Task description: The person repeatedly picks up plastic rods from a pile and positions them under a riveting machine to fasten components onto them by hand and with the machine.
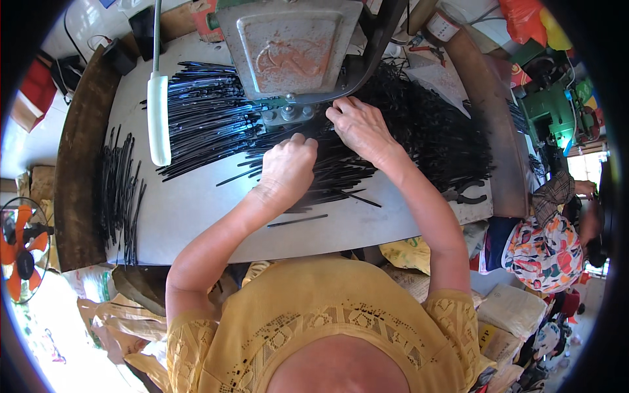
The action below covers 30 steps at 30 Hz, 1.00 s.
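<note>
My left hand (pixel 287 168) is closed in a loose fist just in front of the small metal die (pixel 287 116) under a machine head (pixel 288 52), which is grey and rust-stained. Whatever its fingers hold is hidden. To the right of the die, my right hand (pixel 362 128) has its fingers bent together in a pinch at the edge of a tangled heap of thin black strips (pixel 445 131); I cannot make out what lies between them. More black strips (pixel 203 111) lie in a flat, roughly parallel pile left of the die. Several loose ones lie below both hands.
A white lamp (pixel 158 121) hangs over the table's left part. Another bundle of strips (pixel 119 190) lies by the left wooden border (pixel 82 170). Pliers (pixel 468 193) rest at the right. An orange fan (pixel 25 259) stands at far left; another person (pixel 544 252) is at far right.
</note>
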Tool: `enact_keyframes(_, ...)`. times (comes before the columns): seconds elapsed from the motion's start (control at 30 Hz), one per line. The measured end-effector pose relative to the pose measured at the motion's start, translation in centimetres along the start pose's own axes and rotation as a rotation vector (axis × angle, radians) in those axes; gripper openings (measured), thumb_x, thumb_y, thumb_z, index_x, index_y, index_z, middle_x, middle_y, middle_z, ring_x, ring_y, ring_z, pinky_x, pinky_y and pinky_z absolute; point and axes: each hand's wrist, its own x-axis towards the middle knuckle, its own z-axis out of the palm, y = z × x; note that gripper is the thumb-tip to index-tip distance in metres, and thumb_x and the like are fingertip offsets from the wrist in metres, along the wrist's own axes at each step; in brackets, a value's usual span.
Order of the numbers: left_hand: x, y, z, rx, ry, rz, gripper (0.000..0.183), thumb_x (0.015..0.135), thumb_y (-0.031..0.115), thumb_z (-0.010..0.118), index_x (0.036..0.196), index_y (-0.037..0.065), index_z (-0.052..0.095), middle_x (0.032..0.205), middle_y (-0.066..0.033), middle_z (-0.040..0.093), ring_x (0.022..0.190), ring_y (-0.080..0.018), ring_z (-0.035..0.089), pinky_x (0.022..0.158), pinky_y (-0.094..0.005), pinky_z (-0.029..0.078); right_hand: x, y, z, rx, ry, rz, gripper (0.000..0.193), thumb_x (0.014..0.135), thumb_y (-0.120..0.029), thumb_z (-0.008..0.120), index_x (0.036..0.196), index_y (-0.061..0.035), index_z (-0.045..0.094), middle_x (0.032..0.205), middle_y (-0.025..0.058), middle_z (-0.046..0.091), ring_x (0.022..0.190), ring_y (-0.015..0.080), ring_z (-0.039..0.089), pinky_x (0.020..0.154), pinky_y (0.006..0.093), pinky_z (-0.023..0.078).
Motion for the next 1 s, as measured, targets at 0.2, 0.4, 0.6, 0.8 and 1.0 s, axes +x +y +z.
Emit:
enact_keyframes(0.2, -1.1, -2.9, -1.9, -0.281, 0.077, -0.071, 0.01, 0.069, 0.004, 0.057, 0.077, 0.0, 0.054, 0.071, -0.0146, 0.057, 0.066, -0.0297, 0.056, 0.06, -0.0346, 0.044, -0.8, 0.0, -0.9, 0.114, 0.048, 0.047, 0.011, 0.068, -0.001, 0.053, 0.078, -0.0037, 0.052, 0.082, 0.0084, 0.051, 0.079, 0.0229, 0.054, 0.065, 0.0339, 0.047)
enact_keyframes(0.4, -1.1, -4.3, -3.4, -0.43, 0.078, -0.211, 0.014, 0.072, 0.005, 0.057, 0.086, -0.001, 0.057, 0.069, -0.0113, 0.058, 0.06, -0.0181, 0.055, 0.057, -0.0276, 0.043, -1.2, -0.3, -1.2, 0.219, 0.161, 0.03, 0.016, 0.068, 0.0, 0.057, 0.084, -0.0043, 0.055, 0.082, 0.0072, 0.057, 0.072, 0.0236, 0.057, 0.064, 0.0311, 0.047)
enact_keyframes(0.6, -1.1, -5.0, -2.8, -0.373, 0.17, -0.184, 0.012, 0.073, 0.008, 0.055, 0.082, 0.001, 0.059, 0.072, -0.0143, 0.056, 0.065, -0.0293, 0.056, 0.06, -0.0345, 0.044, -1.1, -1.4, -2.7, -0.037, 0.217, -0.079, 0.015, 0.063, -0.003, 0.055, 0.078, -0.0043, 0.052, 0.072, 0.005, 0.051, 0.071, 0.0186, 0.056, 0.06, 0.0301, 0.047)
enact_keyframes(0.8, -1.1, -4.7, -3.2, -0.186, 0.279, -0.133, 0.012, 0.072, 0.01, 0.058, 0.082, 0.003, 0.06, 0.073, -0.0098, 0.054, 0.064, -0.0251, 0.054, 0.058, -0.0289, 0.043, -0.9, -2.0, -2.6, 0.206, 0.317, 0.094, 0.01, 0.07, -0.005, 0.058, 0.078, -0.0051, 0.052, 0.067, 0.0057, 0.051, 0.059, 0.0217, 0.055, 0.051, 0.0308, 0.046)
enact_keyframes(1.0, -1.7, -4.2, -3.6, -0.192, 0.347, -0.111, 0.009, 0.073, 0.01, 0.057, 0.079, 0.005, 0.061, 0.069, -0.0114, 0.058, 0.059, -0.0288, 0.055, 0.055, -0.031, 0.044, -2.4, -1.6, 0.0, 0.498, 0.509, 0.378, 0.01, 0.075, -0.005, 0.058, 0.079, -0.0038, 0.049, 0.072, 0.0076, 0.056, 0.054, 0.023, 0.056, 0.046, 0.0288, 0.044)
